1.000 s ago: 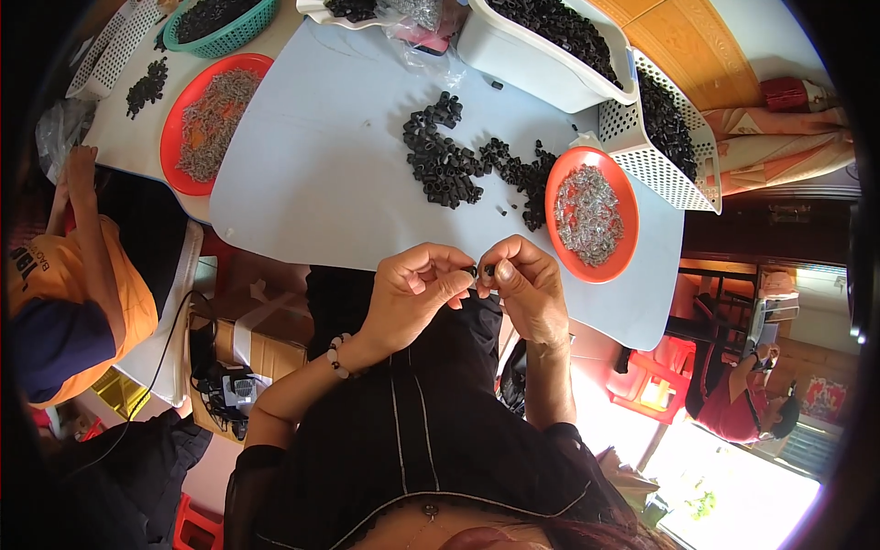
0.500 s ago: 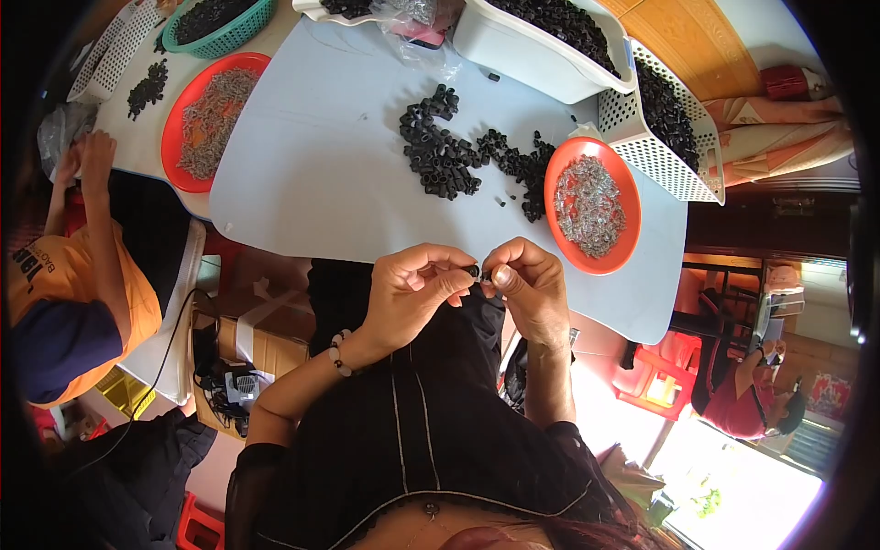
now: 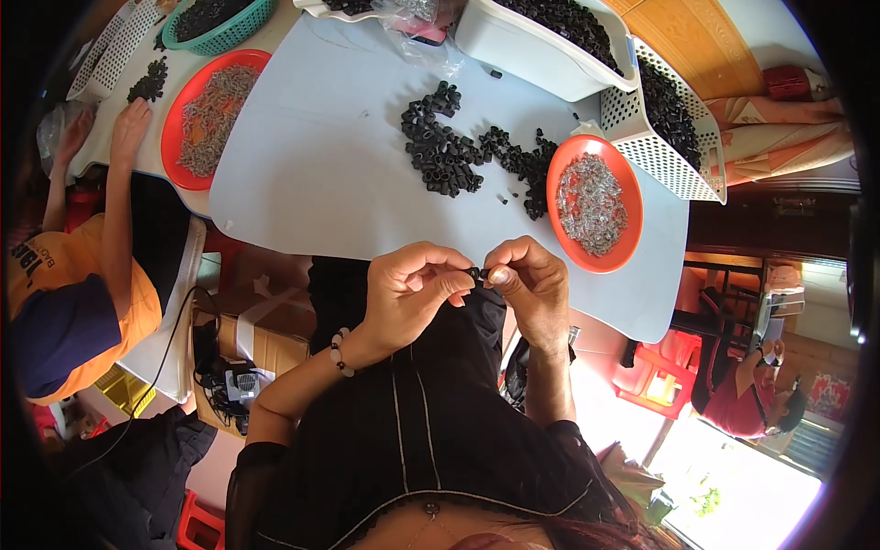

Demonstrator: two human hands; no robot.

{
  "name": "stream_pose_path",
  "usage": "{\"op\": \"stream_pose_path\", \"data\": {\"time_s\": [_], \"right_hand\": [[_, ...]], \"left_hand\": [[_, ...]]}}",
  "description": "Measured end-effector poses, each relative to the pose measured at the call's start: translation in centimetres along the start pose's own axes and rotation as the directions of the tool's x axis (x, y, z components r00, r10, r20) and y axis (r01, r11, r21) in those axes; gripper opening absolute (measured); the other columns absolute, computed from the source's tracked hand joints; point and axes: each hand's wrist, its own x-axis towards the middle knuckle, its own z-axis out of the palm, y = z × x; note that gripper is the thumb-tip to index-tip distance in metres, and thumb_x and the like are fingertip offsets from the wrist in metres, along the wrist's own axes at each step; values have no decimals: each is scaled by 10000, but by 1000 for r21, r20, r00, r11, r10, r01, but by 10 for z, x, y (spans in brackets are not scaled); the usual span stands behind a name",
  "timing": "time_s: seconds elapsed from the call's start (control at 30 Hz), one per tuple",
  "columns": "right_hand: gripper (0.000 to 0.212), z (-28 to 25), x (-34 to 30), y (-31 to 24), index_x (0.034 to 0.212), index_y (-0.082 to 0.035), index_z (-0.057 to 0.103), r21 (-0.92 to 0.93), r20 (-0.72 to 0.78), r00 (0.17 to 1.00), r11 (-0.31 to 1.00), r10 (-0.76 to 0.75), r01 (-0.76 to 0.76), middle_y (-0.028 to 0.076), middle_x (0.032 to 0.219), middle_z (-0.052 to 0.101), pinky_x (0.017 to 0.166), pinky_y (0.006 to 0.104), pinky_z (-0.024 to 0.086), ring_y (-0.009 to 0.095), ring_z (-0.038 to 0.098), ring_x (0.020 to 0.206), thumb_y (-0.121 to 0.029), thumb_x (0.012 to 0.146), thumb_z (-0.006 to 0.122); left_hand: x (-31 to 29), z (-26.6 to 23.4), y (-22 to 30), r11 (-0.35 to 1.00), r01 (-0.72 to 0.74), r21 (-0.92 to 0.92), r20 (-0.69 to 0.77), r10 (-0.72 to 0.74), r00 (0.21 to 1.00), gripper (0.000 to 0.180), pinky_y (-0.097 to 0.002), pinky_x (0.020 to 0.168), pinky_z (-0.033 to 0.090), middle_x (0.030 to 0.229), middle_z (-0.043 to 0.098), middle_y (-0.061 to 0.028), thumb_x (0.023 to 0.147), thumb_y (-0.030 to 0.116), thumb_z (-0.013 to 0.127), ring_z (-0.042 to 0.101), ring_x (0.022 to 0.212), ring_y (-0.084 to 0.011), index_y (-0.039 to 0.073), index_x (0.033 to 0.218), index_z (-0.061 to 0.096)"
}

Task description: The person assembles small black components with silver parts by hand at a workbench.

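Black small ring (image 3: 477, 273) still pinched between left hand (image 3: 412, 291) and right hand (image 3: 529, 286), unmoved.

bare counter (image 3: 321, 174) lies open ahead of the hands; a heap of black pieces (image 3: 449, 147) and an orange dish (image 3: 594, 203) crowd its right.

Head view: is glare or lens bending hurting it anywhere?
Head view: lower right corner is blown out by daylight; the table edge curves toward the rim; corners vignette black; the hands and the small black piece stay sharp and evenly lit.
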Motion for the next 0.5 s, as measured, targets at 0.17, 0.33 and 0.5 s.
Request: {"op": "stream_pose_path", "data": {"time_s": [0.17, 0.33, 0.5], "right_hand": [[99, 1, -1, 1, 949, 3, 625, -20, 5, 1000, 1000, -16, 16, 14, 874, 652, 784, 229, 482, 71, 580, 825, -64, 920, 692], [106, 3, 0, -2, 946, 4, 622, -44, 12, 999, 998, -33, 34, 9, 865, 648, 775, 227, 479, 68, 576, 818, -72, 921, 692], [112, 4, 1, -3, 926, 1, 616, -81, 14, 1000, 997, 14, -13, 8, 861, 648, 770, 229, 479, 71, 575, 817, -78, 920, 695]], "left_hand": [[1, 0, 2, 998, -42, 35, -3, 42, 999, 92, -235, 617, 556, 863, 665, -109, 891, -19, 684, 669, 735, -136, -68, 968, 678], [1, 0, 2, 998, -33, 55, 3, 33, 999, 81, -231, 611, 549, 869, 661, -109, 897, -25, 673, 661, 719, -130, -68, 965, 679], [1, 0, 0, 999, -38, 30, -16, 38, 999, 63, -220, 600, 540, 873, 661, -102, 896, -26, 674, 653, 706, -120, -67, 943, 678]]}}
